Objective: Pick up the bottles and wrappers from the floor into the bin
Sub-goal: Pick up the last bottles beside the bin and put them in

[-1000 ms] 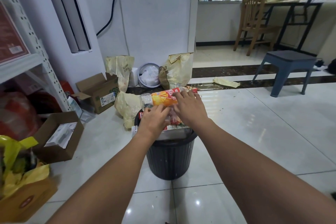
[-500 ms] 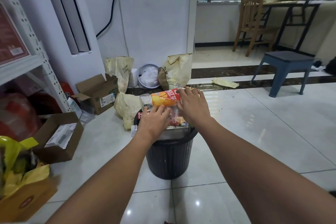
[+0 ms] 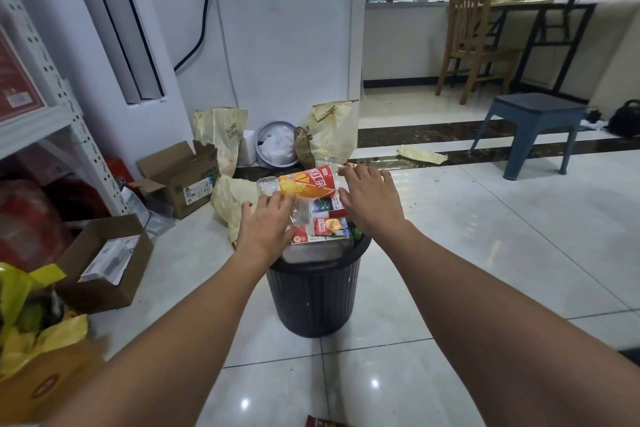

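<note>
One black bin (image 3: 311, 298) stood heaped past its rim with wrappers (image 3: 329, 229), an orange-labelled bottle (image 3: 304, 182) lying across the top. The left hand (image 3: 268, 229) pressed the heap and the right hand (image 3: 370, 199) touched the bottle, fingers straight, gripping nothing.

A white metal shelf (image 3: 45, 114) stands at the near left. On the floor beside it an open cardboard box (image 3: 107, 263) holds white packets. A second box (image 3: 180, 177), flaps up, sits farther back near the wall. A round grey basin (image 3: 277, 146) with white plastic in it leans against that wall, and a black cable (image 3: 204, 17) runs down the wall above. At the far right stands a blue stool (image 3: 530, 121). Beyond it a wooden chair (image 3: 474, 45) stands by a black-legged table (image 3: 554, 17).
</note>
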Demonstrator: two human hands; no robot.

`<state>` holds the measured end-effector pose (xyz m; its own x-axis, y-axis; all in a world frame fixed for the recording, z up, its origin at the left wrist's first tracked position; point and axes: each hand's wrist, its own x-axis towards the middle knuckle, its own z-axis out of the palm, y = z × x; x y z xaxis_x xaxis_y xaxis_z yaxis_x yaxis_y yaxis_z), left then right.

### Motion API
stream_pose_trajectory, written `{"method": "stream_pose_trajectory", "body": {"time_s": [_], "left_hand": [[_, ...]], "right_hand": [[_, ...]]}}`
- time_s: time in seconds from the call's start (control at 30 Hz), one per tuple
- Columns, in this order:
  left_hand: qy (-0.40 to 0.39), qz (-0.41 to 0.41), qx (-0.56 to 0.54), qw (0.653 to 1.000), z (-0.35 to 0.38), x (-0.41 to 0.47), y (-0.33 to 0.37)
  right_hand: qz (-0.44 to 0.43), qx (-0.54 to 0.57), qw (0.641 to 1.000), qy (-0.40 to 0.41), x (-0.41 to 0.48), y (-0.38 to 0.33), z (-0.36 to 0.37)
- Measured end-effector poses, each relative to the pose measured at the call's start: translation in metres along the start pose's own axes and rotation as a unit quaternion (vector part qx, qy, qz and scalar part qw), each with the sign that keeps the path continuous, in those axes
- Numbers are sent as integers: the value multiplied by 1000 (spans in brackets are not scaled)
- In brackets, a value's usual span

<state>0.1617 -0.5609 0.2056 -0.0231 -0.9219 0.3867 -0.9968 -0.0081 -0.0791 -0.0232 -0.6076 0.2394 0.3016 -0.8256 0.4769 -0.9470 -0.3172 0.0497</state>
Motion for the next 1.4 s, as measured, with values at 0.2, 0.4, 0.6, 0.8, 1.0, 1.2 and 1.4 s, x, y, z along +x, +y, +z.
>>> {"method": "stream_pose_trajectory", "body": {"time_s": [0.2,0.4,0.6,0.8,1.0,1.2,1.4], "left_hand": [[-15,11,9,1000,-2,-5,1],[-22,22,20,999,-5,-7,4],[-15,15,0,1000,-9,-13,0],[-2,-3,-42,999,-23,-27,6],[-10,0,-45,999,-30,-53,10],[-21,13,-65,998,-26,-90,22],[-52,20,-60,997,-5,-124,35]], "right_hand": [[-11,4,1000,7,-2,-6,1],[-26,0,1000,10,-3,-6,-3],[-17,11,1000,3,-10,-5,-7],[-16,59,998,-15,-27,-15,-18],[-9,94,995,-24,-54,-24,-32],[-20,106,994,-27,-107,-29,-25],[-22,108,992,-55,-149,-36,-11]]}}
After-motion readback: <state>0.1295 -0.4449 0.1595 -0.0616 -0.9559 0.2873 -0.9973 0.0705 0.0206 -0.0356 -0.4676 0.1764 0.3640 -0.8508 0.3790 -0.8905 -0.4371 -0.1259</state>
